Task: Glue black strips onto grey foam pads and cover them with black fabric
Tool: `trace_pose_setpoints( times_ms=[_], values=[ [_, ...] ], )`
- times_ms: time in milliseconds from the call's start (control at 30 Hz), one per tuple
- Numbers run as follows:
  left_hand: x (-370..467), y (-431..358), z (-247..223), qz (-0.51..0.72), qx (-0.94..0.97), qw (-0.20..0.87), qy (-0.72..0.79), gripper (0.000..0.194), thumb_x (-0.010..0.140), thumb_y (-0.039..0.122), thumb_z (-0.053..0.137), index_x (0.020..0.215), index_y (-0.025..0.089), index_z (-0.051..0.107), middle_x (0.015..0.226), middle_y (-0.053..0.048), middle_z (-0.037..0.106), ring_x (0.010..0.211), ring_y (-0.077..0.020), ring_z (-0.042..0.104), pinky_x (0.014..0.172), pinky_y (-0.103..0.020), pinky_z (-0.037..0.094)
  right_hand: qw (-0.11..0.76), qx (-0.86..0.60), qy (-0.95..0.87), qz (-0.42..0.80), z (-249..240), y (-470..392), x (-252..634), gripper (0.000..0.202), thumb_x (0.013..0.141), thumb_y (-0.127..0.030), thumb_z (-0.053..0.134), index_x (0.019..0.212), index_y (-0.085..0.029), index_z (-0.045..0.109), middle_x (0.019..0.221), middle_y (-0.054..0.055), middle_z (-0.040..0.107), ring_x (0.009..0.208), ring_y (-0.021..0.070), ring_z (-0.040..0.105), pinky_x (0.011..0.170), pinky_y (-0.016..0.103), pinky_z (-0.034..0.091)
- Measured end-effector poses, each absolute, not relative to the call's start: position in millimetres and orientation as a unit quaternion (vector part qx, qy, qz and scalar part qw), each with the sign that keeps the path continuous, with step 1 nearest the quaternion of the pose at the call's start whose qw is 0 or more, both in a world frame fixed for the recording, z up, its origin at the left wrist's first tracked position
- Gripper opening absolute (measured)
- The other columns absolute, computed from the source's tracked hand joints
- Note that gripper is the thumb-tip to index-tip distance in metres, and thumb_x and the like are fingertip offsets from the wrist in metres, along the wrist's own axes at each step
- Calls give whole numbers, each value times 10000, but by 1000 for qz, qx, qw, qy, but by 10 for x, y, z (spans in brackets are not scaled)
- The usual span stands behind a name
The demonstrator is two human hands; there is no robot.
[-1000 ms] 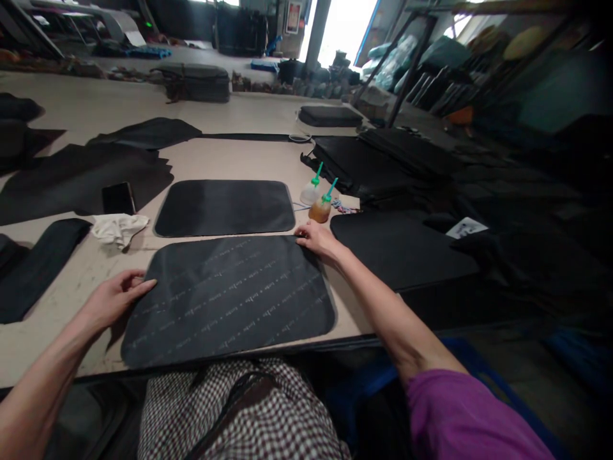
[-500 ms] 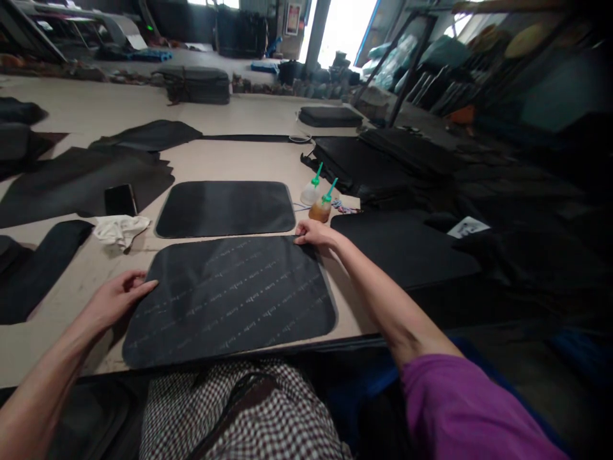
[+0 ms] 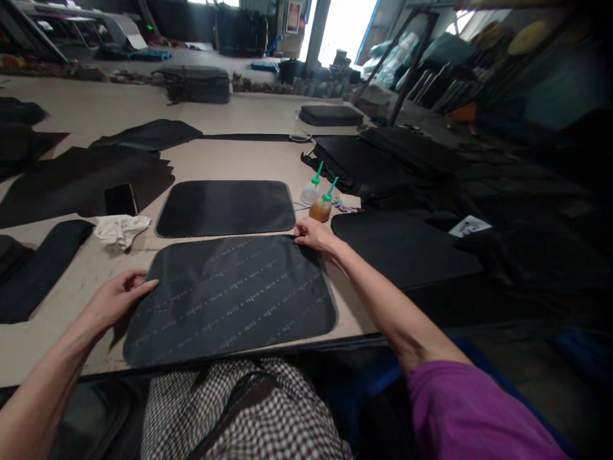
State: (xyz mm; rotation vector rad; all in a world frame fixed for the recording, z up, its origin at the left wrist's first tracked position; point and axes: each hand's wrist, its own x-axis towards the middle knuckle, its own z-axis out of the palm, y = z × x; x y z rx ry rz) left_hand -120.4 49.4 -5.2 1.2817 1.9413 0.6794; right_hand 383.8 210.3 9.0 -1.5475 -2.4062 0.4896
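Observation:
A black rounded panel [image 3: 234,300] with rows of faint pale print lies in front of me, its near edge close to the table's front edge. My left hand [image 3: 117,297] pinches its left edge, thumb on top and the other fingers partly hidden at the rim. At the panel's far right corner, my right hand [image 3: 314,234] is closed with thumb and fingers on the edge. A second, plain black panel [image 3: 225,208] with a lighter border lies flat just beyond the first. Two squeeze bottles with green nozzles, one whitish [image 3: 310,191] and one amber [image 3: 320,211], stand beyond my right hand.
On the left are a white cloth [image 3: 121,230], a phone [image 3: 120,200] and dark sheets of material [image 3: 81,182]. Stacked black pieces [image 3: 407,246] lie to the right. Farther back on the table [image 3: 249,160] sit a bundled stack [image 3: 196,84] and a smaller black stack [image 3: 330,115].
Almost nothing differs. Both hands stay at the same places on the printed panel, and my right forearm and sleeve have shifted very slightly down and to the right.

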Motion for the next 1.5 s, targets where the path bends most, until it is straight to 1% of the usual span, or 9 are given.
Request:
trace_pose_setpoints(
  times_ms=[167,333,567,733,833,1000,1133,1233,1500],
  values=[
    [-1181,487,-26,262,495,340,756,821,579,713,800,1142,134,657,816,-23,708,725,-189,651,598,-240,500,137,-505,-847,95,73,2014,3843,131,790,-199,772,867,-189,667,1045,69,579,1013,227,534,846,293,416],
    [-1137,484,6,275,486,354,750,814,557,703,821,1112,132,654,779,-10,695,722,-180,640,633,-247,514,140,-485,-863,33,56,1871,3843,67,913,-208,661,975,-209,687,1079,91,578,1013,239,510,838,313,387],
    [-1164,487,-25,270,487,359,749,829,564,717,810,1139,144,643,815,-25,708,736,-194,653,624,-252,512,140,-496,-857,-7,-12,1691,3807,221,1034,-240,465,1008,-205,682,1072,112,625,988,239,528,800,320,353],
    [-1269,500,-120,260,501,357,744,827,615,716,791,1189,143,629,845,-24,707,757,-193,658,643,-249,514,159,-531,-832,5,-78,1651,3811,184,1027,-273,494,1009,-197,660,1081,124,651,941,247,570,718,318,350],
    [-1304,506,-158,256,511,352,741,797,643,701,787,1201,154,632,842,-12,708,757,-183,656,661,-243,509,184,-547,-816,28,-109,1662,3813,155,1005,-296,550,1105,-202,622,1131,124,654,950,247,595,726,311,379],
    [-1254,508,-105,255,506,341,750,815,598,713,797,1162,143,649,830,-21,713,766,-200,662,658,-254,514,220,-576,-782,88,-95,1727,3847,296,910,-237,651,1174,-189,527,1062,65,671,852,189,633,743,278,437],
    [-1204,506,-51,262,493,350,752,822,570,710,816,1141,142,655,780,-9,703,715,-188,656,626,-250,513,223,-587,-768,121,-20,1745,3920,269,838,-220,705,1065,-186,566,1069,56,656,848,166,629,766,265,447],
    [-1216,503,-70,275,492,356,746,817,568,703,826,1135,140,659,801,-13,711,710,-183,659,617,-246,518,212,-595,-763,138,28,1726,3968,172,806,-233,727,928,-189,614,961,39,664,847,177,614,763,269,438],
    [-1283,488,-151,276,495,365,739,809,596,695,825,1175,158,646,807,7,706,709,-164,653,625,-227,513,171,-620,-740,197,44,1641,4095,174,773,-336,759,787,-192,661,766,-12,670,749,162,603,640,239,386]
  ],
)
